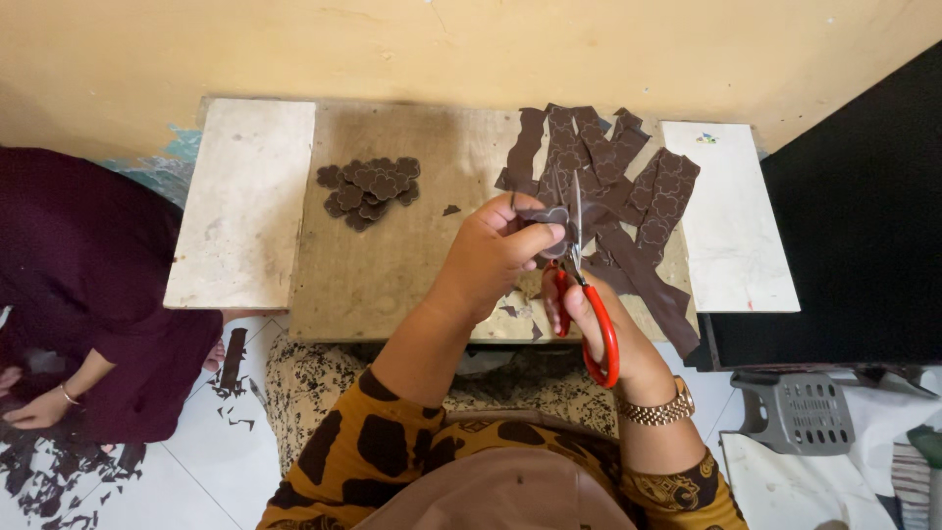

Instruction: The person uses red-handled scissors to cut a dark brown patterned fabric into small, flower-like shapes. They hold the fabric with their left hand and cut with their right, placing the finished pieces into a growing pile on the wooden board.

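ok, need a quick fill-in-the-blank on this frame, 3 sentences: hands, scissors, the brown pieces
1. The right hand grips scissors whose handles are ____ in colour.
2. The left hand pinches a small brown piece right at the scissor ____.
3. The pile of cut brown shapes lies on the board to the ____ of the long brown strips.

Missing words: red; blades; left

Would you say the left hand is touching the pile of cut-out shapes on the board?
Apart: the head view shows bare board between the left hand and the pile of cut-out shapes.
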`<state>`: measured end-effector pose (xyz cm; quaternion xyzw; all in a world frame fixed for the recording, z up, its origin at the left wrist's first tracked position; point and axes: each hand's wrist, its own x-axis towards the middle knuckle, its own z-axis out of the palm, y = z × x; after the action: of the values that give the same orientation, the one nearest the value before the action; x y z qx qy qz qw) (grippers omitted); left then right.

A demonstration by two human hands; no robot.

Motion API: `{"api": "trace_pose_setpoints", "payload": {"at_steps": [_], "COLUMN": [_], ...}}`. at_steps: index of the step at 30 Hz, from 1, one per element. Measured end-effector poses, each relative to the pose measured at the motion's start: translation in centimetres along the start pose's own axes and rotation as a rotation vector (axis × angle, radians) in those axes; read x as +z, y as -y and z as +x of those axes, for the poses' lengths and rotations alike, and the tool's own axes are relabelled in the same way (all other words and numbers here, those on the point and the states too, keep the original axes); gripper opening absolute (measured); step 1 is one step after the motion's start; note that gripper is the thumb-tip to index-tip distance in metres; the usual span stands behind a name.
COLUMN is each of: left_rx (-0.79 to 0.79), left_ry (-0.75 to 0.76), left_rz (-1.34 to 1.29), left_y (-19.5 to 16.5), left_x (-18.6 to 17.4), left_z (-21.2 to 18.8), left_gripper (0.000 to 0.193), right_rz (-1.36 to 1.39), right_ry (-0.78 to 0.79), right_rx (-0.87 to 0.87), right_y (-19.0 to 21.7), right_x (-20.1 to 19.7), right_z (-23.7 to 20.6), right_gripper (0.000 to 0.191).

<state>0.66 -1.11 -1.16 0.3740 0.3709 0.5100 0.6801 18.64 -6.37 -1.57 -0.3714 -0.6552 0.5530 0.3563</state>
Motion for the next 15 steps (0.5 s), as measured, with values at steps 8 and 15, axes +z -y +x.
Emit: {"api": "trace_pose_setpoints", "payload": {"at_steps": [8, 15], "left_rx": [0.033, 0.04], "left_ry": [0.033, 0.032], "left_rz": [0.025, 0.031], "left_y": [0.1, 0.5], "left_x": [0.3, 0.1], "left_z": [0.3, 0.5], "left_gripper": [0.016, 0.014], "right_rz": [0.02, 0.034], "right_ry": [-0.127, -0.162], "right_rx": [0.02, 0.045], "right_y": [-0.7, -1.3], "right_x": [0.5, 0.5], "right_z": [0.4, 0.3], "right_gripper": [0.06, 0.056]}}
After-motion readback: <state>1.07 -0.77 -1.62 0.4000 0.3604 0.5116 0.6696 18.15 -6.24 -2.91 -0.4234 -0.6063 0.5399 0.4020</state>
